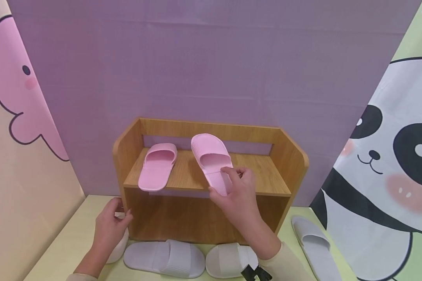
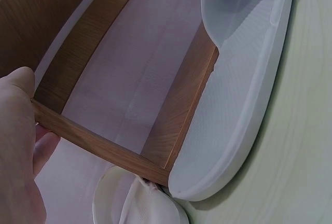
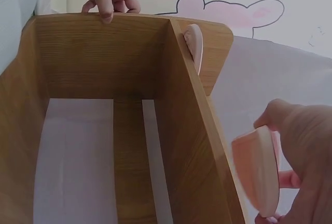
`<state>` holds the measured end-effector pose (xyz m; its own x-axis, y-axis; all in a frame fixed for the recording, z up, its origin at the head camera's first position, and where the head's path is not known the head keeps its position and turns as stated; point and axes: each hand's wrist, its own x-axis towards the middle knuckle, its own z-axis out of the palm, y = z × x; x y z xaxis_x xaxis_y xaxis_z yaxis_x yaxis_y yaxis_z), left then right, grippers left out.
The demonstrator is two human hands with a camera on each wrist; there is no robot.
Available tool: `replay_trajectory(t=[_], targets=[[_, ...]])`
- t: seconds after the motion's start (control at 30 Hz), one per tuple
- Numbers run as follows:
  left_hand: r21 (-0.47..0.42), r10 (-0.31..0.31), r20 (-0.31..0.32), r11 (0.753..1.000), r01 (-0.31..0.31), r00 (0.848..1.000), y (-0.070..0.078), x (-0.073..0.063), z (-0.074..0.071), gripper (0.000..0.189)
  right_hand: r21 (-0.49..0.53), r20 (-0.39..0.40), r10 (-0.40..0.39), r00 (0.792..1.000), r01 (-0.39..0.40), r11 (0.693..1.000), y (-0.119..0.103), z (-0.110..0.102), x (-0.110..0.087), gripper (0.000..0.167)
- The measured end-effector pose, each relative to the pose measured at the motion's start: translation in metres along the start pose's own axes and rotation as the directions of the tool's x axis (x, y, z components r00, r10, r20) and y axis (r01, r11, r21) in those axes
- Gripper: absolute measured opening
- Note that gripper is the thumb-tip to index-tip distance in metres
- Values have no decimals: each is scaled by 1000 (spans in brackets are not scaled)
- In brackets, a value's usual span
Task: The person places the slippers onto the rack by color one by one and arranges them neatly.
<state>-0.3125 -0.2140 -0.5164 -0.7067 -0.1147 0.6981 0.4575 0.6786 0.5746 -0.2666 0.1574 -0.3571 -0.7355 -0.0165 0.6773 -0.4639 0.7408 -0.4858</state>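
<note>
My right hand (image 1: 239, 197) pinches the heel end of a pink slipper (image 1: 209, 145) between thumb and fingers. The slipper tilts over the upper board of a small wooden shoe rack (image 1: 263, 171), toe toward the back. On that board, at the left, lies a matching pink slipper (image 1: 156, 171), its toe also to the back. My left hand (image 1: 109, 224) grips the front edge of the rack's left side panel (image 2: 98, 143), thumb on one face and fingers on the other. In the right wrist view the held slipper (image 3: 257, 169) appears edge-on beside the board.
A light grey slipper (image 1: 184, 259) and a cream slipper (image 1: 225, 260) lie before the rack. Another grey slipper (image 1: 314, 244) lies to its right. White footwear (image 1: 118, 249) sits partly hidden behind my left hand. A purple backdrop (image 1: 211, 70) stands behind the rack.
</note>
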Motion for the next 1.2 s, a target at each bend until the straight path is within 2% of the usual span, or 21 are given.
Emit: replay_trajectory(t=[0.1,0.33,0.63,1.2], targets=[[-1,2,-4,1000,-2,1000,1,1,-1,35,-17,35,19,999,-19,1000,-4,4,6,54],[-1,1,2,1000,-1,1000,1,1,-1,36,-46,138,140,981,-134,990,-16,11,16,60],[-4,9,1,1000,-9,1000,1,1,-1,36,-94,178,236,955,-222,970,-26,25,26,66],[1,9,-9,1000,-9,1000,-1,0,0,35,-176,213,327,921,-293,940,-42,46,46,61]])
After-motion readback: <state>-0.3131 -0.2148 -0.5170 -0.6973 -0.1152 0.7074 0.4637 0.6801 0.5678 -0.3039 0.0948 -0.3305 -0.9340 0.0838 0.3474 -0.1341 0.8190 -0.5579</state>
